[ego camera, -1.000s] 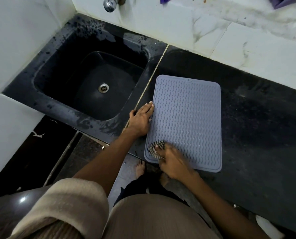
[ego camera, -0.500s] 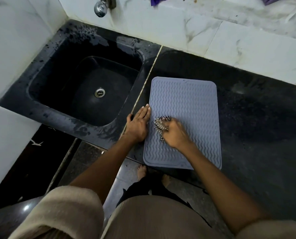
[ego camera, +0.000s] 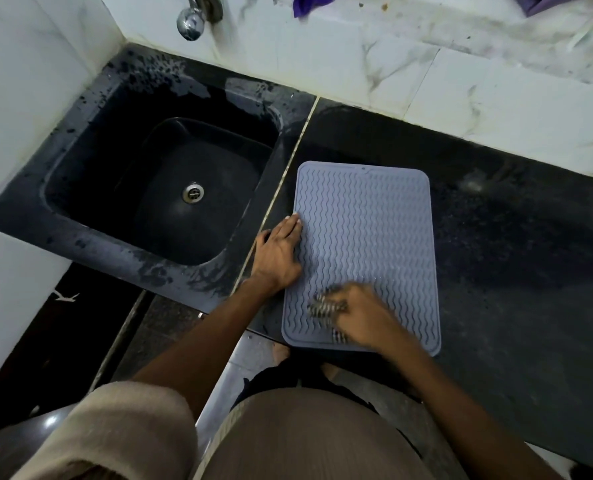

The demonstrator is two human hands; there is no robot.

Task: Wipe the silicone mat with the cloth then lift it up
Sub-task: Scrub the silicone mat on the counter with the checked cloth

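Right hand, cloth on mat

We have one camera, worn on the head. It looks down, close over the black counter and sink.

right hand blurred, cloth mostly hidden

The lavender-grey rectangular silicone mat looks matt, ribbed with raised wavy lines. The black-and-white checked cloth is soft and woven. The black stone desk is speckled with a dull sheen. The round metal sink drain shines.
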